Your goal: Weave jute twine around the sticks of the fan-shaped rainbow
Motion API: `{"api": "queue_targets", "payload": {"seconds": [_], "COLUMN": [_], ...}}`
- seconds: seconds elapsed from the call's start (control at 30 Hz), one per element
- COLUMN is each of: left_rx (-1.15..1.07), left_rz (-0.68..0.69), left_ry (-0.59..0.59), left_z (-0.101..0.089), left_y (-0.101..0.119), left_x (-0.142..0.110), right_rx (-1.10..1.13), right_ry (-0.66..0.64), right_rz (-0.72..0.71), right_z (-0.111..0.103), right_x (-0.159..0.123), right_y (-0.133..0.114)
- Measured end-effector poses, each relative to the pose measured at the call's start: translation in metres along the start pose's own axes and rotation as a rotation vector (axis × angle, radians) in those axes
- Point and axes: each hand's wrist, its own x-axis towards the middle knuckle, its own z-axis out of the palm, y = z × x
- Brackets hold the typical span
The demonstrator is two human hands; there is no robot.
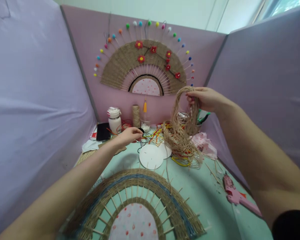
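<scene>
Woven fan (137, 180) lies on the near side of the counter (197, 203), looks approx half done, judging by eye: the outer band is woven w/ a blue stripe (140, 175) running thru the brown, & the spotted panel (135, 221) is in at the centre. Bare sticks (114, 203) span the gap btwn inner ring & band, & tips poke out past the outer edge. No pompoms or flowers on it, unlike the finished-looking wall fan (120, 66), so trim is prob what's left, maybe more weaving too.

R hand (205, 98) is up high, fingers closed round the top of a twine bundle (178, 141); its lower strands spread over the clutter at the back of the counter. One loose strand runs down to the fan's band. L hand (131, 135) is out over the middle, fingers curled in; can't tell if they pinch anything.

Counter is pale green, messy at the back: white discs (151, 156), bottle (114, 120), twine spool (136, 115), pink cloth (203, 144). Pink glue gun (236, 196) on the R side. Purple-pink partitions (260, 83) box it in, w/ a bit of window (287, 7) top R.
</scene>
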Motion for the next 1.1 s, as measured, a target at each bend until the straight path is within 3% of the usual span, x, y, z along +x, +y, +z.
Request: {"api": "queue_targets", "payload": {"seconds": [0.17, 0.33, 0.4, 0.47, 0.53, 0.63, 0.7, 0.77, 0.9, 1.1], "left_rx": [-0.076, -0.208, -0.295, -0.375, -0.378, -0.383, -0.466, -0.556, -0.631, -0.591], "left_rz": [0.138, 0.371, 0.442, 0.418, 0.327, 0.167, 0.127, 0.120, 0.099, 0.072], "left_ry": [0.079, 0.178, 0.120, 0.039, -0.168, -0.477, -0.546, -0.516, -0.392, -0.274], "left_z": [0.000, -0.012, -0.014, -0.015, -0.014, -0.013, -0.011, -0.010, -0.011, -0.017], "left_y": [0.056, 0.113, 0.138, 0.159, 0.172, 0.175, 0.170, 0.164, 0.154, 0.147], "left_x": [0.004, 0.007, 0.004, 0.001, -0.002, -0.004, -0.004, -0.003, 0.002, 0.003], "right_rx": [-0.052, -0.067, -0.076, -0.079, -0.056, -0.045, -0.081, -0.105, -0.105, -0.149], "right_ry": [-0.111, -0.351, -0.431, -0.463, -0.441, -0.418, -0.427, -0.363, -0.053, 0.003], "right_rz": [-0.138, -0.143, -0.129, -0.078, 0.006, 0.084, 0.036, -0.098, -0.339, -0.418], "right_z": [-0.014, -0.007, 0.003, 0.015, 0.026, 0.040, 0.046, 0.052, 0.063, 0.081], "right_x": [-0.016, -0.025, -0.027, -0.027, -0.026, -0.021, -0.015, -0.010, -0.010, -0.022], "right_y": [-0.055, -0.077, -0.076, -0.073, -0.067, -0.054, -0.042, -0.026, 0.004, 0.024]}}
